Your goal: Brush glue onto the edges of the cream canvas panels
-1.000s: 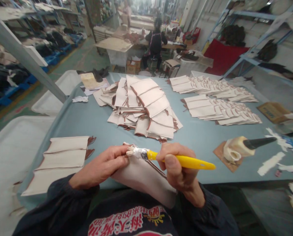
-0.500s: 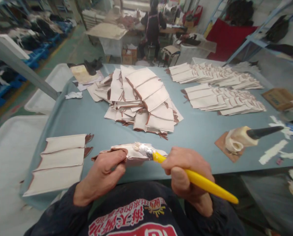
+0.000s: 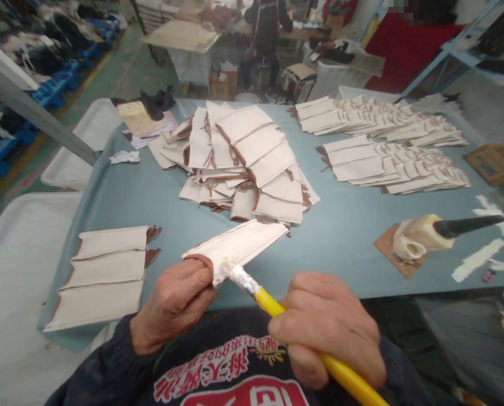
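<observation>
My left fingers (image 3: 190,277) are pinching a brown-edged cream panel (image 3: 241,242); beside them, the yellow-handled paintbrush (image 3: 269,301) my right fingers (image 3: 288,326) are gripping is touching it.

I have my right grip (image 3: 326,330) closed around the yellow brush (image 3: 269,303), knuckles uppermost. Left of the brush, I hold my left grip (image 3: 176,301) in a pinch, fingers bent. My dark sleeves (image 3: 123,349) flank the brush on either side.
</observation>
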A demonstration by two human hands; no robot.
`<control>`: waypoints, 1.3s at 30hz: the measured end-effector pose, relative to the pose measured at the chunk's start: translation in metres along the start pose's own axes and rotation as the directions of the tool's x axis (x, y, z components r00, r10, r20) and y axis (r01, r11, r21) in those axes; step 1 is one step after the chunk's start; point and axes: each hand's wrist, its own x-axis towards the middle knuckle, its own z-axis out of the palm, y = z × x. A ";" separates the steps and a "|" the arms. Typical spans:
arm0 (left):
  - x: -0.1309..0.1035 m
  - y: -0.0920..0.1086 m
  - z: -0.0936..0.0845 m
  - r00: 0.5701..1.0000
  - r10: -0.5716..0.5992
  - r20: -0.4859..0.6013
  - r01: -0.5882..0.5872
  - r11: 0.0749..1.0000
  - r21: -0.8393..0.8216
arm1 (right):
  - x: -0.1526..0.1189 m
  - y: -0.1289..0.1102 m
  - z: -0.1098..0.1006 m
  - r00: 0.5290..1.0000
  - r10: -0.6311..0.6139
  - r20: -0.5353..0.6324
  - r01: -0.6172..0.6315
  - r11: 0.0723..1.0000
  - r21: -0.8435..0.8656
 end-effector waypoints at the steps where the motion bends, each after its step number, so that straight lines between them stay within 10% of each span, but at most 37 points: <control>1: -0.001 0.000 0.000 1.000 -0.017 0.005 0.017 1.000 0.004 | 0.000 0.001 0.000 0.999 0.029 0.036 -0.029 1.000 -0.011; 7: -0.003 -0.006 0.003 1.000 0.010 -0.005 -0.010 1.000 -0.015 | 0.004 -0.009 -0.005 0.975 0.076 0.209 -0.072 0.997 -0.030; 15: -0.004 -0.004 0.005 0.992 -0.115 -0.046 0.111 0.990 -0.085 | -0.007 -0.002 0.026 0.974 0.173 -0.146 -0.145 0.973 0.181; 18: -0.001 -0.001 0.003 0.910 -0.414 0.028 0.412 0.892 -0.187 | -0.017 0.004 0.031 0.842 0.387 -0.375 -0.259 0.901 0.347; 22: 0.005 -0.002 -0.003 0.727 -0.648 0.228 0.675 0.612 -0.412 | -0.019 0.017 0.019 0.749 0.572 -0.334 -0.359 0.774 0.521; 27: 0.010 -0.002 -0.010 0.618 -0.599 0.508 0.756 0.277 -0.593 | -0.007 0.028 -0.006 0.821 0.525 -0.225 -0.341 0.766 0.545; 33: 0.017 0.010 -0.012 0.614 -0.463 0.639 0.786 0.293 -0.544 | 0.018 0.043 -0.015 0.986 0.156 0.057 -0.164 0.971 0.176; 39: 0.011 0.013 -0.008 0.599 -0.510 0.617 0.778 0.188 -0.599 | 0.027 0.034 -0.013 0.992 -0.076 0.105 0.078 0.997 -0.013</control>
